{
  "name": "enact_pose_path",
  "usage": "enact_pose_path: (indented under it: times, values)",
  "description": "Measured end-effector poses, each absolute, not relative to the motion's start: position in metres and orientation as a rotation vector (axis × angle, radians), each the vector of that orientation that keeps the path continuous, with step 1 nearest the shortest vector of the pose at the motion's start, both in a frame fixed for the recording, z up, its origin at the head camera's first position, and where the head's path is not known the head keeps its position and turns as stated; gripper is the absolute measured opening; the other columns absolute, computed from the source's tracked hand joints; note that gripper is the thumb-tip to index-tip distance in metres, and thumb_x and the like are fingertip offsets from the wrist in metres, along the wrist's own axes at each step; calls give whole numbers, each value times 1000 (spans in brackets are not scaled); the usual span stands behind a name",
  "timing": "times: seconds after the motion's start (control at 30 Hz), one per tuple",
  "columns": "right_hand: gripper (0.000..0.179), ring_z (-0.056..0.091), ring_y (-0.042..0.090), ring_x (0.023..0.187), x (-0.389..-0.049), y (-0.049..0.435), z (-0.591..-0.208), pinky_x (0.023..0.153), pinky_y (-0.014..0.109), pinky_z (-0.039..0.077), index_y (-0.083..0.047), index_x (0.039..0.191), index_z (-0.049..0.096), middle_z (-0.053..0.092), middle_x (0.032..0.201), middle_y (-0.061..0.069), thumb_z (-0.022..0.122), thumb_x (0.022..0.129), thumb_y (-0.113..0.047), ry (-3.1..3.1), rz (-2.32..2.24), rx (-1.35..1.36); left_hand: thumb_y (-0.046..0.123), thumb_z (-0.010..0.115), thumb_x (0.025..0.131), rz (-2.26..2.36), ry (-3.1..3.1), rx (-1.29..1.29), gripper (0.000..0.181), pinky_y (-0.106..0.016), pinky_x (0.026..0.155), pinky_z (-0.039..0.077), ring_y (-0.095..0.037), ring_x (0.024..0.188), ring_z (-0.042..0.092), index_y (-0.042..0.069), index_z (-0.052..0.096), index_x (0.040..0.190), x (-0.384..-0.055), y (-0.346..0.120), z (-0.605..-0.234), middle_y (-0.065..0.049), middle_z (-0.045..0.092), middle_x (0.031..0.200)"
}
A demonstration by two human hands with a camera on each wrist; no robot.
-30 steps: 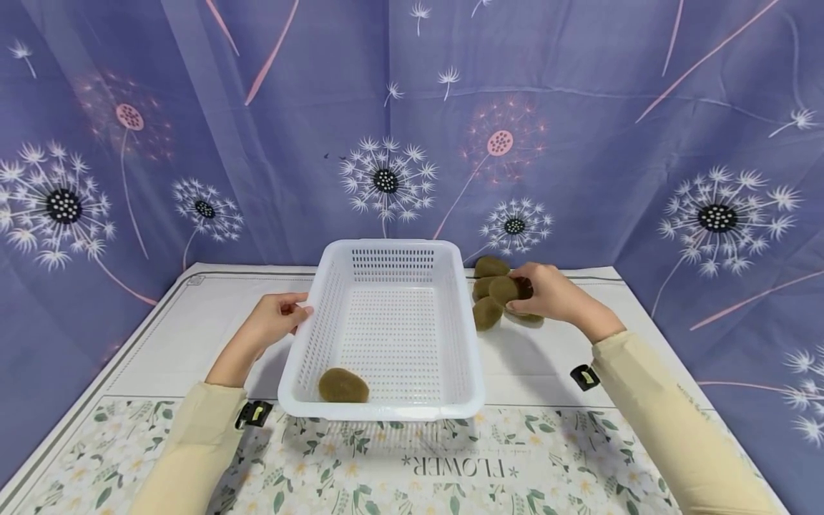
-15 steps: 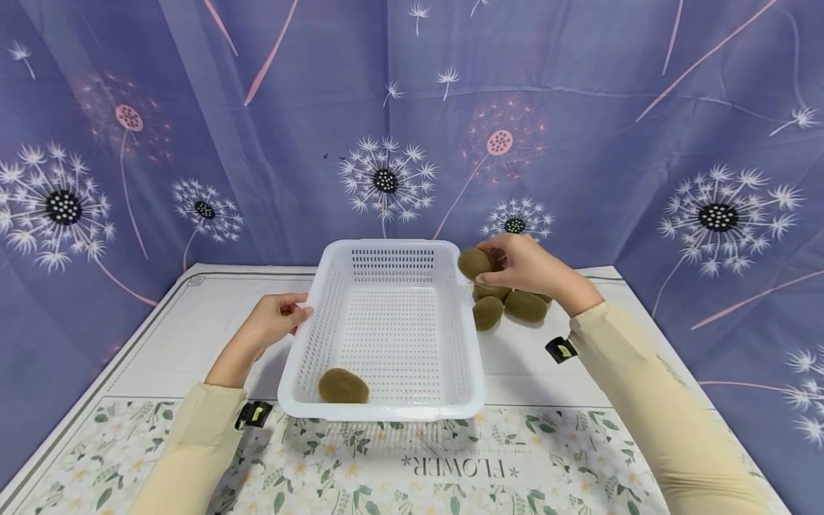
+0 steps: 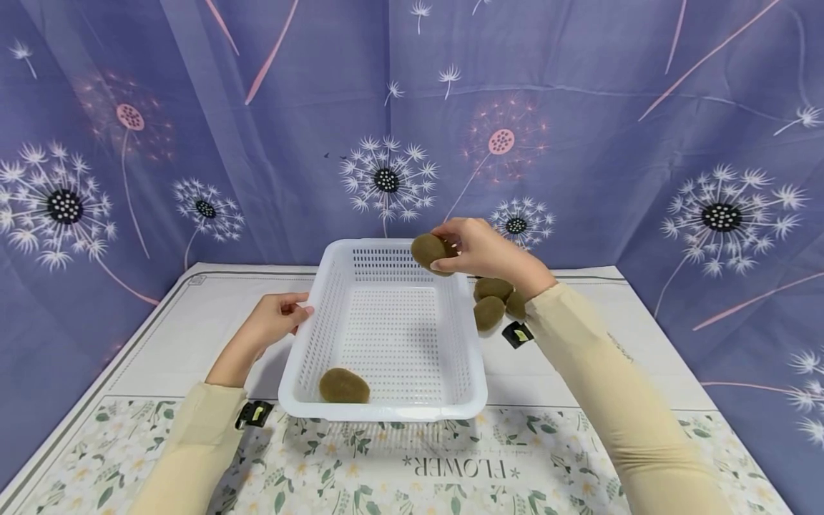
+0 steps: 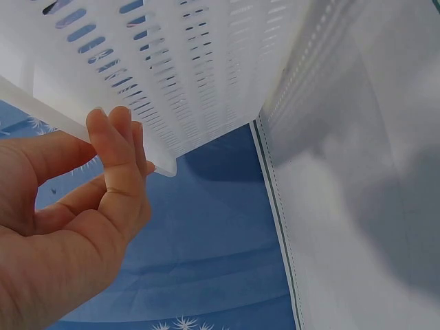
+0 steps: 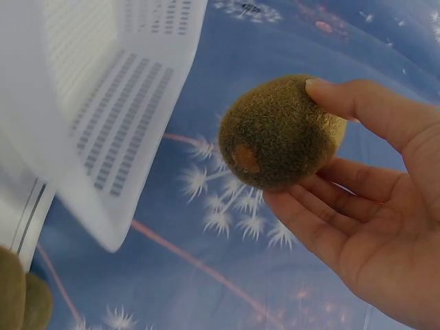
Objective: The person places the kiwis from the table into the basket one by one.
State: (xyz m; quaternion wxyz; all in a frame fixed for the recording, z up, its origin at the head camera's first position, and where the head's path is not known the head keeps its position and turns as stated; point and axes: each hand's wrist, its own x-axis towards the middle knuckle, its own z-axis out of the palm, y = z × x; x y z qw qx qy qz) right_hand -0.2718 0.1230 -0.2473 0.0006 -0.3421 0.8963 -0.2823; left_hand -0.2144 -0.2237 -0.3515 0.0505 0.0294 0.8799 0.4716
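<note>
A brown fuzzy kiwi (image 5: 282, 130) is pinched between the thumb and fingers of my right hand (image 3: 479, 250). In the head view that kiwi (image 3: 428, 250) overlaps the far right corner of a white perforated plastic basket (image 3: 478, 343). My left hand (image 3: 275, 316) grips the basket's left rim; the left wrist view shows the thumb on one side of the rim (image 4: 55, 120) and the fingers on the other. A second kiwi (image 3: 344, 386) lies inside the basket at its near left corner.
Several more kiwis (image 3: 489, 313) lie on the table right of the basket, partly hidden by my right wrist. A white and floral tablecloth (image 3: 212, 340) covers the table. A blue dandelion-print curtain (image 3: 290, 179) hangs behind.
My right hand has lifted a kiwi off the pile and carried it left to the basket's far right corner. My left hand stays on the rim.
</note>
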Motion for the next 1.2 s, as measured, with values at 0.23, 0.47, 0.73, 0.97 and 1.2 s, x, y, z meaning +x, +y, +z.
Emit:
enact_pose_path:
  times: [0.23, 0.47, 0.73, 0.97, 1.2]
  values:
    - [45, 64, 22, 95, -274, 98, -246, 80, 31, 53, 3, 122, 62, 66, 106, 12, 76, 82, -11, 2749, -925, -1098, 11, 54, 98, 1442, 2672, 84, 48, -43, 76, 52, -14, 66, 58, -10, 42, 139, -213, -223, -350, -10, 62, 85]
    - [44, 66, 21, 92, -275, 76, -249, 77, 27, 54, 3, 120, 63, 68, 102, 12, 76, 81, -11, 2698, -936, -1124, 11, 54, 98, 1439, 2675, 97, 49, -41, 75, 52, -13, 65, 58, -11, 41, 139, -213, -222, -349, -11, 62, 86]
    - [40, 67, 16, 87, -274, 52, -257, 75, 24, 53, 1, 118, 65, 70, 97, 9, 75, 82, -13, 2642, -893, -1160, 9, 54, 98, 1427, 2691, 97, 47, -40, 73, 52, -14, 66, 58, -10, 42, 139, -214, -223, -351, -11, 62, 86]
    - [30, 64, 13, 79, -272, 30, -268, 71, 21, 52, 1, 110, 68, 68, 89, 6, 75, 83, -10, 2553, -850, -1227, 9, 54, 98, 1437, 2686, 115, 47, -40, 73, 52, -13, 66, 58, -11, 42, 139, -213, -223, -350, -11, 62, 86]
    - [17, 56, 9, 68, -272, 14, -284, 63, 19, 47, 0, 95, 70, 64, 79, 3, 75, 83, -11, 2522, -728, -1253, 8, 55, 97, 1450, 2690, 125, 46, -32, 68, 52, -13, 65, 58, -12, 44, 137, -214, -224, -351, -11, 62, 86]
